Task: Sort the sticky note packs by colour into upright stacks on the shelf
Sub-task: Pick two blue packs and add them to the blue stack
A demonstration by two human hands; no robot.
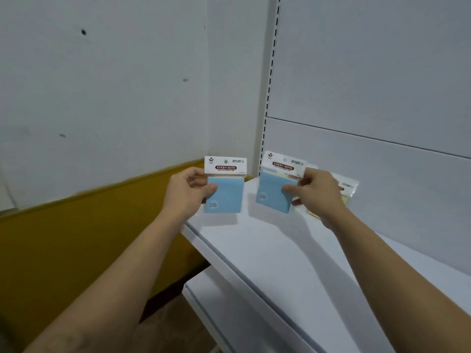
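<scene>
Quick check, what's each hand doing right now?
Left hand: closed on a blue sticky note pack, held upright.
Right hand: closed on a second blue pack, tilted, above the shelf.

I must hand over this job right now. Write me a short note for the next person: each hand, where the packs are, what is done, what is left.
Left hand: holds a blue pack upright, over the shelf's left end.
Right hand: holds a second blue pack, slightly tilted, above the shelf.
Yellow pack: behind the right hand, near the back panel; mostly hidden.
Done: no finished stack is visible.
Left: stand both blue packs together, then stack the yellow apart.
</scene>
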